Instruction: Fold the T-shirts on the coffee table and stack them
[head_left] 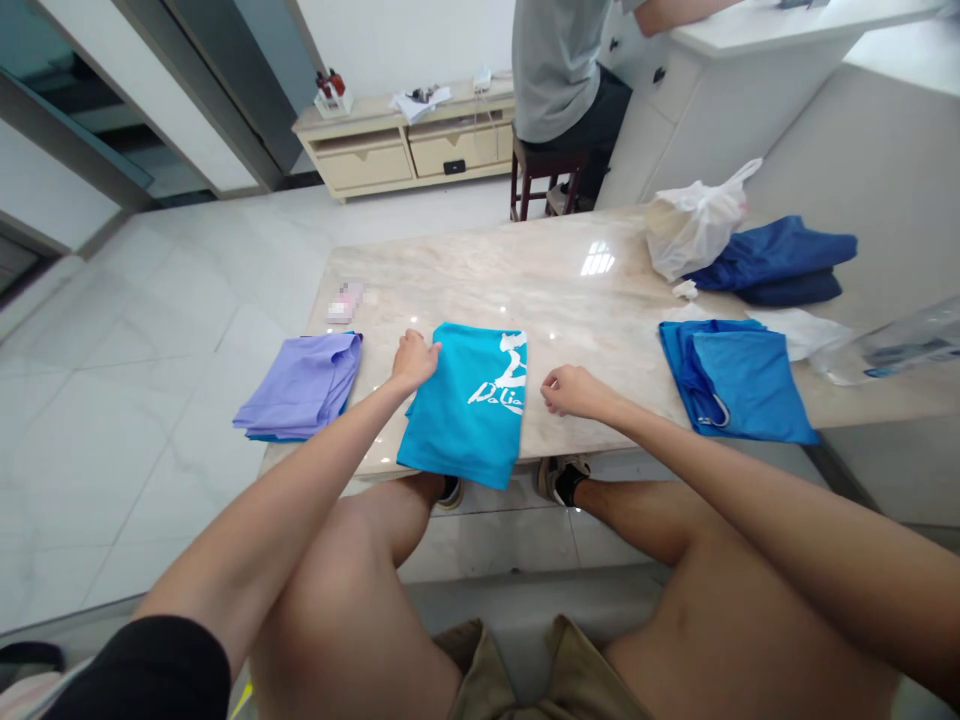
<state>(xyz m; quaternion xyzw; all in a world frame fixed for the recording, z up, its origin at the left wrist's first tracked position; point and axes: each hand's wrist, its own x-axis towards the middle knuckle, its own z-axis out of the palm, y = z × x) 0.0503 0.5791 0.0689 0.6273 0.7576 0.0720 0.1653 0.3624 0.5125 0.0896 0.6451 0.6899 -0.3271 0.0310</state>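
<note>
A turquoise T-shirt (465,410) with white lettering lies folded in front of me, its near edge hanging a little over the table's front edge. At its upper left edge is my left hand (416,358), fingers curled closed and thumb against the cloth. My right hand (574,390) hovers just right of the shirt, apart from it, with fingers curled together and nothing visible in them. To the left sits a stack of folded lilac cloth (300,385) with blue beneath it. Folded blue clothing (739,380) lies to the right.
The marble-topped table (465,270) also bears a white plastic bag (694,225), dark blue fabric (787,255), a clear plastic wrapper (892,345) and a small blurred pink item (345,300). Beyond, a person in grey (559,70) sits on a stool (547,175) near a low cabinet (367,165).
</note>
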